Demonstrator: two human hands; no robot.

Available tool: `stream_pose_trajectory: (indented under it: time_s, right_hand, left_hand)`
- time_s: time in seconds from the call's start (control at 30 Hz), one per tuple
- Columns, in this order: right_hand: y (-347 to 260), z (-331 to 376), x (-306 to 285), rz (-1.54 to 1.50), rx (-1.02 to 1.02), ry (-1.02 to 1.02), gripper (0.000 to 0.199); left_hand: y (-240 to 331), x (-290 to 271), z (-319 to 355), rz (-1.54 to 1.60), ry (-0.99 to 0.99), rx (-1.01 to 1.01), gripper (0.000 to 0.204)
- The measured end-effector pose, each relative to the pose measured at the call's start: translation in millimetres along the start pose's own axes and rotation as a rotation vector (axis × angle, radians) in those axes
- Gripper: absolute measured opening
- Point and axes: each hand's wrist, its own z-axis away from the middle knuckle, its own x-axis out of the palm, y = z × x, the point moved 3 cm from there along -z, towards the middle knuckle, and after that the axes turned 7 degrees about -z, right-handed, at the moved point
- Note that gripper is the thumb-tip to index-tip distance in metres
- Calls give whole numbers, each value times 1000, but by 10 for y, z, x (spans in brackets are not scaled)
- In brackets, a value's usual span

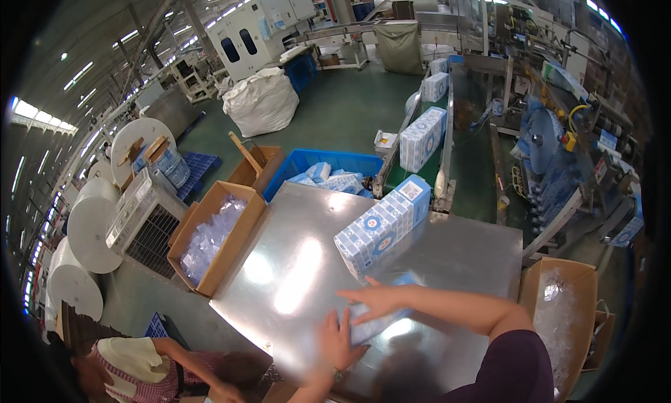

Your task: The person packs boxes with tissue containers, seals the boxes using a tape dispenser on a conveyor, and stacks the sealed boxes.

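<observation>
A blue-and-white soft pack (383,324) lies on the metal table (279,228) under both my hands, partly hidden by them. My left hand (337,343) is at its near-left end, fingers on one side and thumb on the other; motion blurs part of it. Reaching across from the right, my right hand (376,301) rests over the pack with its fingers stretched out and apart. Just beyond my hands lies a long blue-and-white printed pack (384,225), touched by neither hand.
Similar packs (423,137) stand on a conveyor (449,116) leading to the table's far edge. A blue crate (283,167) holds more packs. Cartons of clear plastic bags stand left (203,281) and right (587,284). Another person (140,368) is at lower left.
</observation>
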Motion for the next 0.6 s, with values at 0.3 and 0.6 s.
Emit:
stream_pose_trajectory:
  time_s: [0.3, 0.6]
  right_hand:
    - [1008, -573, -924, 580, 479, 307, 98]
    - [-120, -49, 139, 446, 597, 226, 124]
  left_hand:
    - [-284, -113, 543, -22, -41, 205, 73]
    - [-860, -1697, 2109, 84, 572, -244, 78]
